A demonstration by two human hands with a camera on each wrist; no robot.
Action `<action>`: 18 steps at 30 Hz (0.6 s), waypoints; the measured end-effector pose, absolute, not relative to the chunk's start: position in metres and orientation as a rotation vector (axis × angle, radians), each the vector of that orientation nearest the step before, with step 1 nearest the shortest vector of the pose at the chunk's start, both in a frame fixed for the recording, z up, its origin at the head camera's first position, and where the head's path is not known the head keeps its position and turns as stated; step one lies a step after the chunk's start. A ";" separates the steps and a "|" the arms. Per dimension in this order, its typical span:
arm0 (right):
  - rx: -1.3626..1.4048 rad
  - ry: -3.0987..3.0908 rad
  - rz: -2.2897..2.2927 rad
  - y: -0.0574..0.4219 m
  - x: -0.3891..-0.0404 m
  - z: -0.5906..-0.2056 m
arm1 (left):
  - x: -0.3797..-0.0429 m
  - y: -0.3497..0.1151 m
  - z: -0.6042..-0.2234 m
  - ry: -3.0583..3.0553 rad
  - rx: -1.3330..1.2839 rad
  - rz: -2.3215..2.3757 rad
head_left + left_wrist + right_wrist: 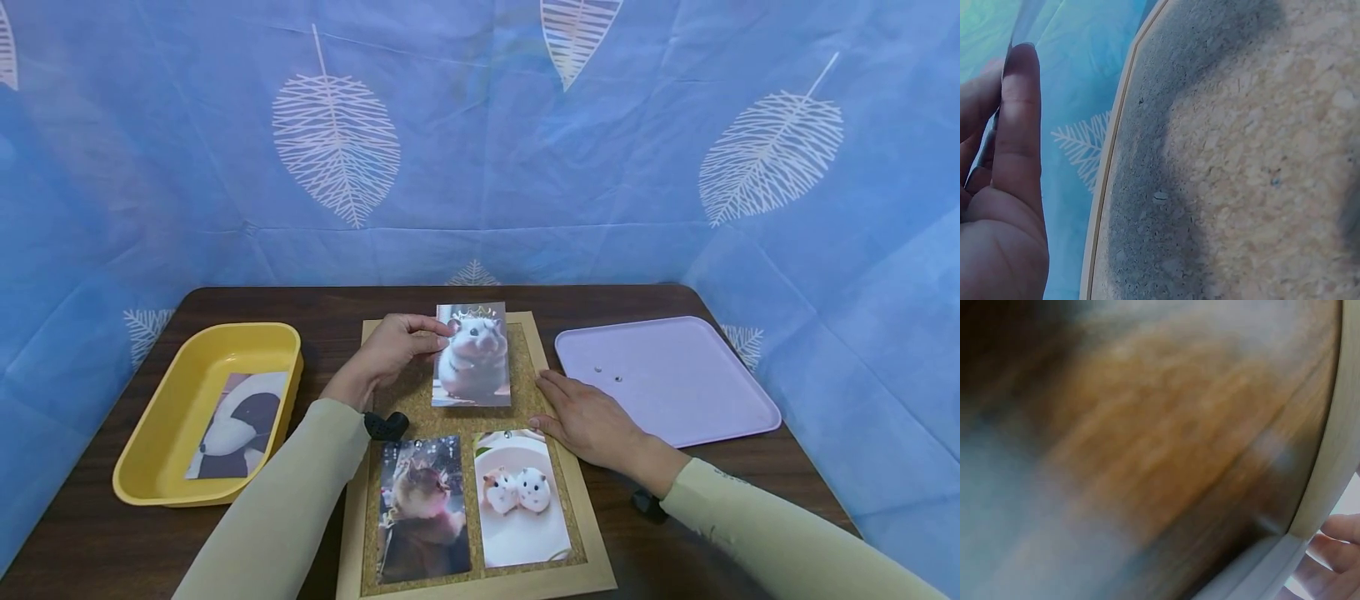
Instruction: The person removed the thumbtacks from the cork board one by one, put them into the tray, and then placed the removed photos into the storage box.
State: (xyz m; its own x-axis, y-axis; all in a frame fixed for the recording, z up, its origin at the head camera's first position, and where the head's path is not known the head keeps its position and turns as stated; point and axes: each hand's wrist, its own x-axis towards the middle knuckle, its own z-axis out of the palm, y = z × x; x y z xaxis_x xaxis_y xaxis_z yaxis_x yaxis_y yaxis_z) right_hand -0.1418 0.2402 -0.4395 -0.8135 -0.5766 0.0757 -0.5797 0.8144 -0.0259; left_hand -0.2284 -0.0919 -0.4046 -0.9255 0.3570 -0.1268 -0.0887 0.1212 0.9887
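My left hand [397, 348] pinches the left edge of a photo card [474, 362] showing a white hamster with a crown. The card is held over the upper part of a cork board [405, 387] with a pale wooden frame. In the left wrist view, thumb and fingers [1017, 144] grip the card beside the cork surface [1260, 156]. My right hand [592, 421] rests on the frame's right side, fingers extended. Below, a dark hamster photo [423, 517] and a two-hamster photo [521, 500] lie on the cork, each with a small pin at its top.
A yellow tray [161, 400] at the left holds another picture card [240, 425]. At the right, a lilac tray [697, 375] carries two tiny pins [618, 379]. Everything stands on a dark wooden table [337, 304] with blue leaf-patterned cloth [465, 125] behind it.
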 end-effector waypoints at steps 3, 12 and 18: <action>0.936 -2.927 0.079 0.240 -0.142 -0.440 | -0.229 -0.092 -0.405 2.074 0.261 1.876; 0.946 -2.922 0.067 0.238 -0.143 -0.440 | -0.228 -0.099 -0.402 2.071 0.247 1.893; 0.930 -2.921 0.067 0.239 -0.141 -0.440 | -0.227 -0.106 -0.397 2.091 0.276 1.872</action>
